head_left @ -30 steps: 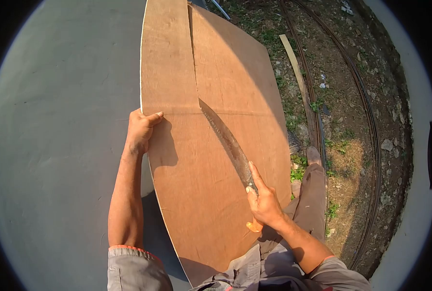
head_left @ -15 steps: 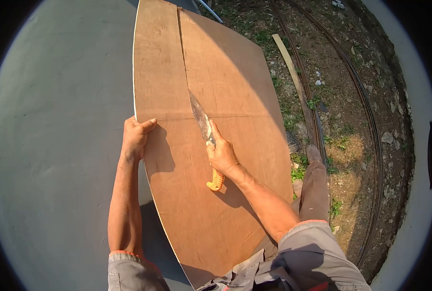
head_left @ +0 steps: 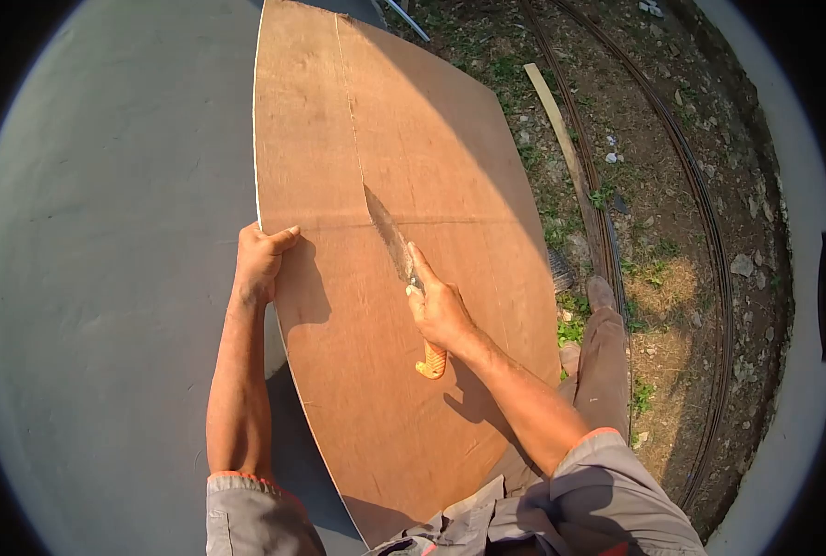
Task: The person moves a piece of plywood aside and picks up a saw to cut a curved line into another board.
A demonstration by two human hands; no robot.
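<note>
A large reddish-brown plywood sheet [head_left: 450, 167] fills the middle of the view. From its far edge a narrow cut runs toward me and ends at the blade of a handsaw [head_left: 390, 232] with an orange handle. My right hand [head_left: 439, 306] is closed around the saw, its index finger laid along the blade. At the sheet's left edge, my left hand [head_left: 264, 259] grips the plywood, thumb on top and the other fingers hidden beneath. The blade's tip is in or under the wood and cannot be seen.
A grey wall or surface [head_left: 126, 259] lies to the left. On the right, long metal rods [head_left: 672, 130] and a thin wooden strip [head_left: 556, 120] rest on weedy, stony ground. My leg and shoe [head_left: 601, 295] are beside the sheet's right edge.
My right hand and the saw have moved back toward me and slightly right. The cut beyond the blade looks narrower. My left hand stays at the sheet's edge.
</note>
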